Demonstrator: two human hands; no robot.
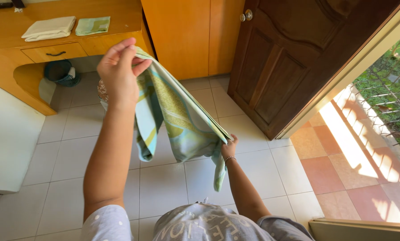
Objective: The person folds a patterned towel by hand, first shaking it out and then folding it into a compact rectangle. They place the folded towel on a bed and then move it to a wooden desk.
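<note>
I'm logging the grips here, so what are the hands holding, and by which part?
Both hold one green patterned cloth: the left hand pinches its raised upper end, the right hand grips its lower edge.

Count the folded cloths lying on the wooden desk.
2: a white folded cloth at the desk's back, and a green patterned one just right of it. Others may lie out of frame.

bright sunlight thru open doorway (pixel 365 134) at right, sharp pic, slight wide-angle warp
</note>
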